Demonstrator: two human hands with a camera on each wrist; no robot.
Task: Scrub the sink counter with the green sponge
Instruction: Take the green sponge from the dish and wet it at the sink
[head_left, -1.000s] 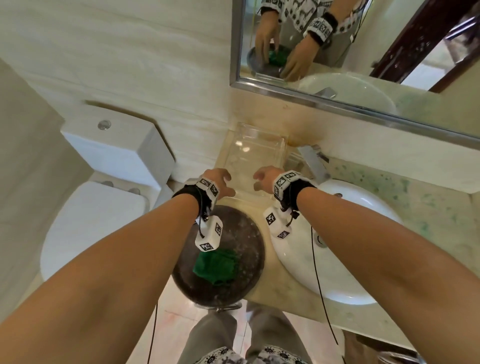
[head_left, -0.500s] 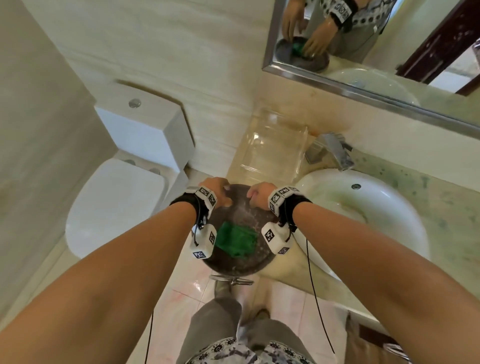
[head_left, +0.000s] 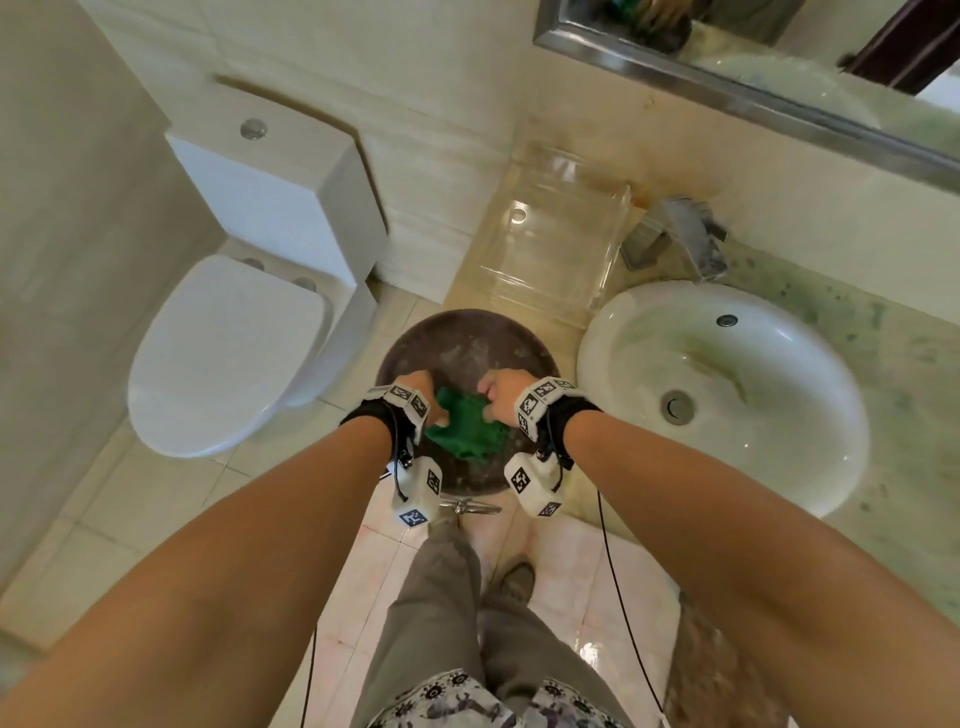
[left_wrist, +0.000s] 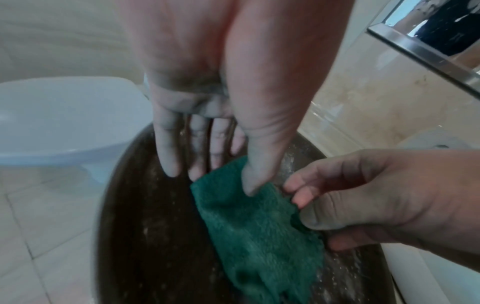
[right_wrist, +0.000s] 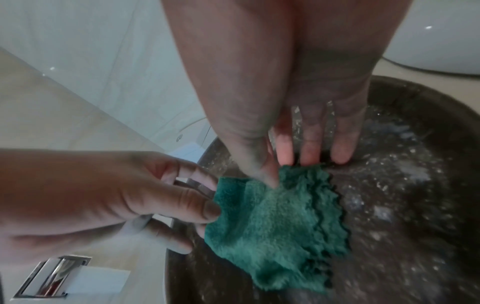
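Head view: green sponge, soft and cloth-like, lying in dark round basin at the counter end, left of white sink; item sits directly between both hands, long axis running toward the person; left hand pinching its left far corner, thumb on top, fingers behind; right hand pinching the right edge likewise; neither hand nearer; judged next: lift clear, carry rightward to counter.

No words, brands or numbers can be read anywhere; the wrist bands carry only black-and-white square marker patterns, with no legible letters.
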